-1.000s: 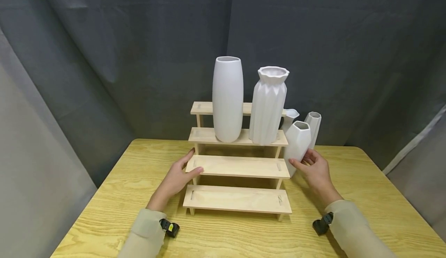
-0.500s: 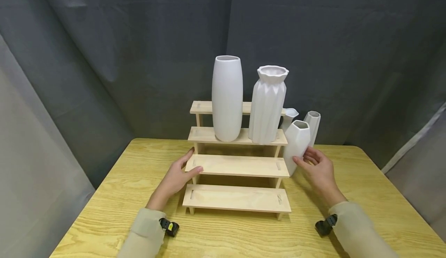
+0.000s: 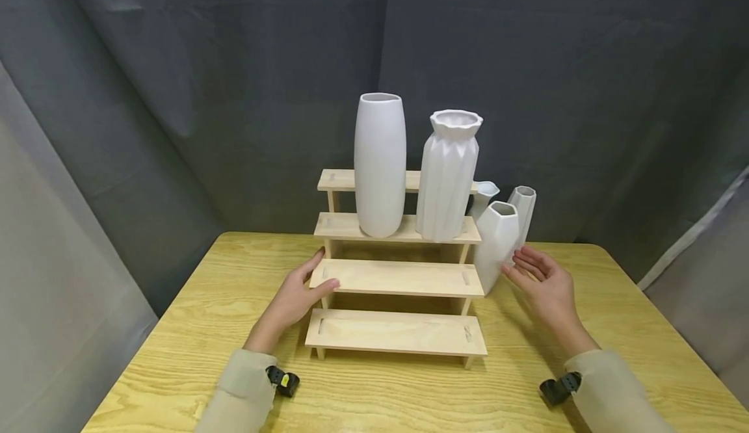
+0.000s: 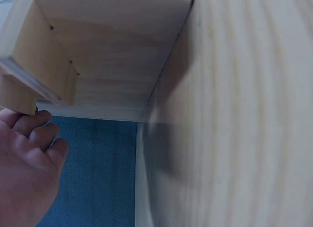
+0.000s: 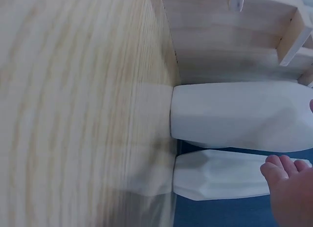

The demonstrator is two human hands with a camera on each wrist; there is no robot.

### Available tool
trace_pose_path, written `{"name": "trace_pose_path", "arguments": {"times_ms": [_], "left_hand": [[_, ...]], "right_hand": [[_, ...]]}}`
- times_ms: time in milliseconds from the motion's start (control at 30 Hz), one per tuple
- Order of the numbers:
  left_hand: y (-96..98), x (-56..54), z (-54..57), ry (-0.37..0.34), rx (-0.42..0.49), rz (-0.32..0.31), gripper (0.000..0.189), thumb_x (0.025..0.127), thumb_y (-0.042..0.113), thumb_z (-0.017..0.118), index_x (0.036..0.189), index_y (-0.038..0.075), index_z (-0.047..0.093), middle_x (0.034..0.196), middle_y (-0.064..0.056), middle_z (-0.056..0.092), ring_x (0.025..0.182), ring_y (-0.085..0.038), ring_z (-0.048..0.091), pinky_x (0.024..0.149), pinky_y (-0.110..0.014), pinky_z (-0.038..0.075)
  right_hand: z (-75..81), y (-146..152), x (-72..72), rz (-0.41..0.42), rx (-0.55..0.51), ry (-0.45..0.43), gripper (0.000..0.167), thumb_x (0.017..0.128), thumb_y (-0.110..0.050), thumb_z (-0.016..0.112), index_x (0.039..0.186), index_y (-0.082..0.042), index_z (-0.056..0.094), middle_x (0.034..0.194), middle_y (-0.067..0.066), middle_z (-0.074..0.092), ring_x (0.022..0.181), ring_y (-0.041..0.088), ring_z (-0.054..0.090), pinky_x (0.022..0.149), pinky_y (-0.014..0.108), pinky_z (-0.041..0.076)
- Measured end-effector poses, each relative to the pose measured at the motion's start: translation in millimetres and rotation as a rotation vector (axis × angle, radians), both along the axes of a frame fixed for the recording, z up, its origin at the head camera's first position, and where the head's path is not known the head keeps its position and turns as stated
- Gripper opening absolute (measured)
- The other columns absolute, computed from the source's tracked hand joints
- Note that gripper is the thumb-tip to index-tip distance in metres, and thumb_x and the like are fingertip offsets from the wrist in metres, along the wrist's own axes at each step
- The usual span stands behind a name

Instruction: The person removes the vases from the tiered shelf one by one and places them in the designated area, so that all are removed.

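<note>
Left hand (image 3: 295, 296) grips the stepped stand (image 3: 398, 277) at its left edge. Right hand (image 3: 549, 287), fingers loose, just beside the faceted vase (image 3: 496, 244) at the stand's right edge; tabletop (image 3: 620, 303) extends rightward.

Soft, even room light, seemingly from above; wood-grain table (image 3: 398, 397) bright yellow, grey curtain (image 3: 263, 62) behind dim. Dark gaps under steps of wooden stand (image 3: 398, 277); faint shadow beside right hand (image 3: 545, 287). Head view fairly crisp; wrist views duller, bluish, nearby grain soft, pale sheen on tabletop beside white vases (image 5: 234, 114).
</note>
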State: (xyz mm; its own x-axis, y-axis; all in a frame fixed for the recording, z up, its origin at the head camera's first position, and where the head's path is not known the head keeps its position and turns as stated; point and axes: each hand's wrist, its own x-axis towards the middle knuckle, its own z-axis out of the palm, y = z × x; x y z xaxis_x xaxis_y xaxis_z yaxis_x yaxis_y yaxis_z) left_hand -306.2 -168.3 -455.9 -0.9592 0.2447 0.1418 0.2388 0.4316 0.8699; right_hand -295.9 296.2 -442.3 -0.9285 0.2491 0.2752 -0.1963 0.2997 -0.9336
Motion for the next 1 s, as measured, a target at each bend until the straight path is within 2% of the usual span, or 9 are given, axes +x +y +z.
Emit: {"name": "trace_pose_path", "arguments": {"times_ms": [233,367,433,567,767,833,1000], "left_hand": [[-0.5,-1.4,-2.5,0.001,0.0,0.001,0.088,0.087,0.061,0.065,0.158,0.026,0.026,0.161,0.005,0.021,0.146,-0.031,0.02,0.115,-0.054,0.023],[-0.6,-2.0,-2.8,0.001,0.011,-0.01,0.086,0.089,0.059,0.065,0.158,0.024,0.025,0.161,0.003,0.02,0.146,-0.033,0.018,0.115,-0.055,0.022],[-0.3,-2.0,-2.4,-0.003,0.01,-0.006,0.087,0.088,0.059,0.065,0.158,0.025,0.025,0.161,0.004,0.02,0.146,-0.033,0.019,0.114,-0.055,0.022],[0.3,-1.3,-0.9,-0.002,0.008,-0.004,0.089,0.087,0.061,0.065,0.158,0.025,0.024,0.161,0.004,0.019,0.147,-0.032,0.019,0.114,-0.055,0.023],[0.2,0.7,0.3,0.004,0.006,-0.003,0.088,0.088,0.059,0.065,0.158,0.023,0.025,0.161,0.003,0.02,0.146,-0.031,0.019,0.115,-0.052,0.023],[1.6,4.2,5.2,-0.008,0.01,-0.003,0.086,0.09,0.055,0.066,0.158,0.022,0.025,0.161,0.003,0.02,0.147,-0.031,0.019,0.115,-0.052,0.022],[6.2,17.4,26.6,-0.039,0.011,-0.024,0.08,0.096,0.04,0.065,0.158,0.013,0.021,0.162,-0.005,0.017,0.146,-0.036,0.016,0.115,-0.055,0.022]], "right_hand": [[8.4,-2,12.9,-0.001,0.005,0.035,0.064,0.086,-0.016,0.079,0.14,0.002,0.05,0.136,0.019,0.056,0.115,0.012,0.06,0.09,0.015,0.047],[14.0,-3,20.4,0.016,-0.06,0.076,0.063,0.084,-0.01,0.08,0.138,0.004,0.051,0.13,0.011,0.06,0.113,0.01,0.06,0.089,0.015,0.047],[17.8,-5,24.1,0.035,-0.091,0.102,0.063,0.083,-0.008,0.08,0.138,0.006,0.05,0.129,0.008,0.061,0.113,0.01,0.061,0.09,0.015,0.047],[26.3,-11,31.2,0.089,-0.153,0.159,0.061,0.083,-0.001,0.079,0.136,0.009,0.051,0.129,0.012,0.062,0.113,0.011,0.062,0.09,0.017,0.048],[37.9,-21,40.1,0.172,-0.235,0.238,0.051,0.081,0.009,0.076,0.129,0.006,0.057,0.124,0.01,0.065,0.111,0.013,0.064,0.09,0.021,0.049],[41.7,-24,42.8,0.181,-0.233,0.242,0.051,0.082,0.009,0.076,0.129,0.006,0.057,0.123,0.008,0.066,0.111,0.013,0.064,0.09,0.022,0.049],[49.1,-29,48.4,0.191,-0.196,0.221,0.055,0.083,0.007,0.076,0.132,0.012,0.052,0.125,0.009,0.065,0.11,0.011,0.064,0.088,0.021,0.05]]}}
